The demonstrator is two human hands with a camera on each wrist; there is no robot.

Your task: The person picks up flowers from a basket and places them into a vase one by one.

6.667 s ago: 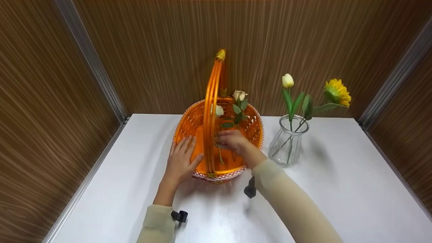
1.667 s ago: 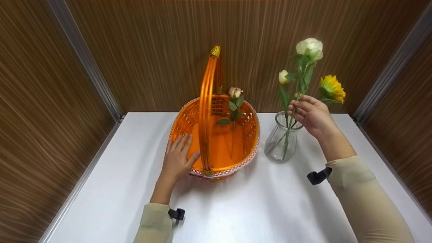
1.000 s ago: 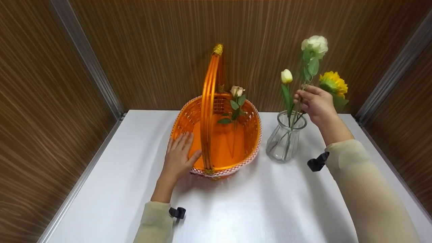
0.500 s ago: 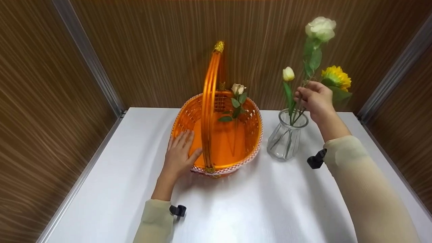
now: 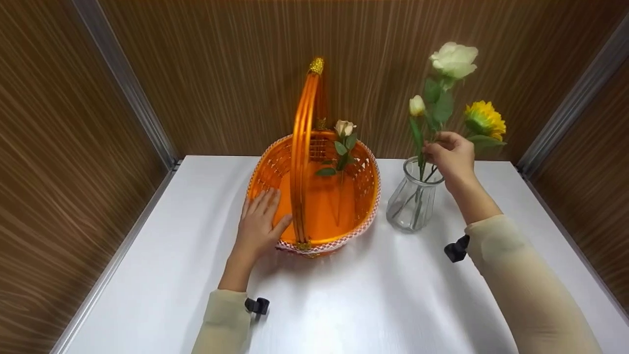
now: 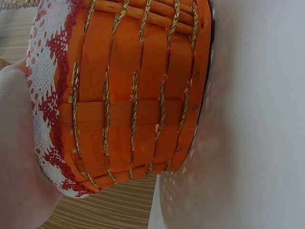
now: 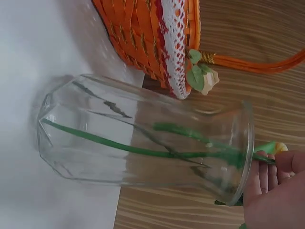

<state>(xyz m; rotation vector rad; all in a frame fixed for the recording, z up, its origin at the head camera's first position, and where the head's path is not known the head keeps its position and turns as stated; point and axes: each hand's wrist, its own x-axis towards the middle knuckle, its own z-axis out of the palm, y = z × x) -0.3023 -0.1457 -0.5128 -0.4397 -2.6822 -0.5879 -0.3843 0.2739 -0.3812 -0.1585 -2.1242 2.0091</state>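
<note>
In the head view my left hand (image 5: 258, 226) rests on the left rim of the orange woven basket (image 5: 372, 196), its fingers spread over the edge. The left wrist view shows that palm against the red and white lace trim (image 6: 50, 95). My right hand (image 5: 452, 155) pinches the stem of a white rose (image 5: 454, 60) just above the mouth of a glass vase (image 5: 412, 209). A white tulip (image 5: 416, 105) and a yellow sunflower (image 5: 484, 119) stand in the vase, their stems crossing inside the glass (image 7: 119, 145). The right hand's fingertips are close to the vase rim (image 7: 248, 152).
A cream rose (image 5: 345, 128) leans inside the basket against its back right wall. The basket's tall arched handle (image 5: 302, 147) rises over its middle. A white table (image 5: 344, 309) carries everything, with wood-grain panels (image 5: 221, 73) at the back and sides.
My right hand has taken the white rose out of the basket and carried it right to the vase. In the last half second, hand and rose have come down toward the vase mouth. The left hand stays put.
</note>
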